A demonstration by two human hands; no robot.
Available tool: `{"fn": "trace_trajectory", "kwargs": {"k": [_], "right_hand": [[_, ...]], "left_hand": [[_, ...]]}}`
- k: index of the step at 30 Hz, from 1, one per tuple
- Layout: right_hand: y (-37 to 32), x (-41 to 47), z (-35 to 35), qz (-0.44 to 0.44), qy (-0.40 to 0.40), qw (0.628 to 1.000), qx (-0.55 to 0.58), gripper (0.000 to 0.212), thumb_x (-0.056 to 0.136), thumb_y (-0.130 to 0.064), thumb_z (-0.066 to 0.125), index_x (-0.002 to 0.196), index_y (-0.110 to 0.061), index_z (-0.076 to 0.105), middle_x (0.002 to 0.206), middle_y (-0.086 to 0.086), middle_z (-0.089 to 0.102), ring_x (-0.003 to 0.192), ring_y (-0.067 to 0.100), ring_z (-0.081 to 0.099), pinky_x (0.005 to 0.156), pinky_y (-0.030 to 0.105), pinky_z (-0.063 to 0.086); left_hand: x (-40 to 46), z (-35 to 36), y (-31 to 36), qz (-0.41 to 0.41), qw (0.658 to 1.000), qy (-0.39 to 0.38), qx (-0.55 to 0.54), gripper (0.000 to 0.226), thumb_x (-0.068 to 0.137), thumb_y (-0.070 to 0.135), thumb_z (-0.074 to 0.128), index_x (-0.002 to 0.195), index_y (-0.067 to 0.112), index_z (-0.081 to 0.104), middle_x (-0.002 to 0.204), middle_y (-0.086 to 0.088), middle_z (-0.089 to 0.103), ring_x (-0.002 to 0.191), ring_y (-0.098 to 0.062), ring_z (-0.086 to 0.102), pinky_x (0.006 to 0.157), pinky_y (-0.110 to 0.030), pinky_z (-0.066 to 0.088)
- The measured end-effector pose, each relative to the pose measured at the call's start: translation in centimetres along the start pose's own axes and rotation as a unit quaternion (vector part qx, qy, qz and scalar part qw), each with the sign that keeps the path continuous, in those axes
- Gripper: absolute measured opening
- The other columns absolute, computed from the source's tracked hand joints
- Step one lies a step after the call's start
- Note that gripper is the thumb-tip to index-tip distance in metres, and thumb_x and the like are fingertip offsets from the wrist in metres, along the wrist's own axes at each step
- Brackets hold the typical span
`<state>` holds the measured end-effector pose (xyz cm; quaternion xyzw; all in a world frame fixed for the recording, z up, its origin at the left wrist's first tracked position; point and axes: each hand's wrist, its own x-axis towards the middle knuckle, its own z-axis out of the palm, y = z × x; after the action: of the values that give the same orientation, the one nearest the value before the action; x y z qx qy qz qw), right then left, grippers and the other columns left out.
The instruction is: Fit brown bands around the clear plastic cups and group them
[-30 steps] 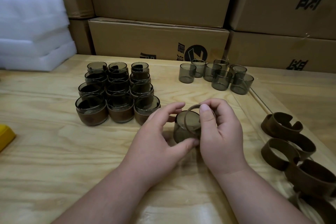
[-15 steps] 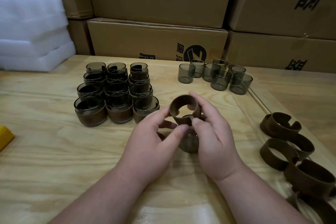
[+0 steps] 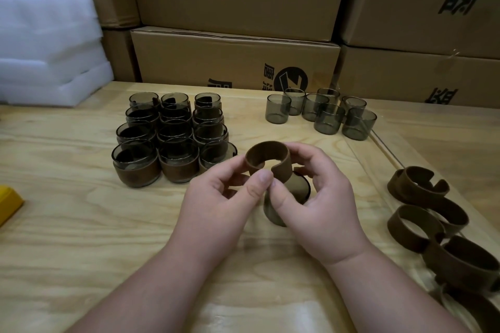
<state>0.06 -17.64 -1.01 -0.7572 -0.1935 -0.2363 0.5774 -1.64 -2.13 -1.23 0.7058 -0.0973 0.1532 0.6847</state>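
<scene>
On the pale wooden surface (image 3: pixel 67 224), banded cups (image 3: pixel 173 140) stood grouped at left, bare clear cups (image 3: pixel 322 113) beyond, loose bands (image 3: pixel 433 219) at right. Both hands, left (image 3: pixel 216 205) and right (image 3: pixel 322 203), pinched one brown band (image 3: pixel 267 157) above a cup (image 3: pixel 286 197). Cardboard boxes (image 3: pixel 235 59) and white foam (image 3: pixel 46 43) lined the rear.

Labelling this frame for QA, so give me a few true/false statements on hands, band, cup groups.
1. Both hands, left hand and right hand, hold the brown band. True.
2. The band is already seated around the cup. False: it is held above the cup.
3. The banded cups stand left of the bare cups. True.
4. The spare bands lie at the table's left edge. False: they lie on the right.
</scene>
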Motion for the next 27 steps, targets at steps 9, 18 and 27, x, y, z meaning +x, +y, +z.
{"fn": "trace_trajectory", "kwargs": {"k": [9, 18, 27], "right_hand": [[-0.5, -0.7, -1.6, -0.042, -0.004, 0.993, -0.106, 0.043, 0.077, -0.024, 0.079, 0.120, -0.018, 0.072, 0.116, -0.009, 0.067, 0.116, 0.004, 0.060, 0.094, 0.013, 0.044], [-1.6, -1.4, -3.3, 0.000, -0.029, 0.984, -0.177, 0.051, 0.077, -0.031, 0.084, 0.121, -0.046, 0.061, 0.120, -0.030, 0.062, 0.122, -0.006, 0.054, 0.099, 0.005, 0.036], [-2.6, -2.0, -2.3, 0.008, 0.004, 0.969, -0.246, 0.052, 0.075, -0.034, 0.069, 0.126, -0.035, 0.065, 0.115, -0.028, 0.063, 0.114, -0.007, 0.056, 0.096, 0.004, 0.038]], "left_hand": [[-0.1, -0.1, -0.3, 0.008, 1.000, 0.024, -0.003, 0.053, 0.062, 0.052, 0.083, 0.111, 0.032, 0.075, 0.104, 0.002, 0.078, 0.099, -0.020, 0.074, 0.085, -0.037, 0.063], [-0.4, 0.1, 0.0, 0.042, 0.997, 0.012, 0.060, 0.051, 0.068, 0.038, 0.086, 0.117, 0.031, 0.072, 0.106, 0.011, 0.077, 0.099, -0.012, 0.072, 0.083, -0.029, 0.058], [-0.7, 0.7, 0.7, 0.104, 0.984, 0.022, 0.143, 0.046, 0.069, 0.034, 0.082, 0.111, 0.050, 0.068, 0.107, 0.034, 0.071, 0.105, 0.007, 0.065, 0.087, -0.009, 0.047]]}}
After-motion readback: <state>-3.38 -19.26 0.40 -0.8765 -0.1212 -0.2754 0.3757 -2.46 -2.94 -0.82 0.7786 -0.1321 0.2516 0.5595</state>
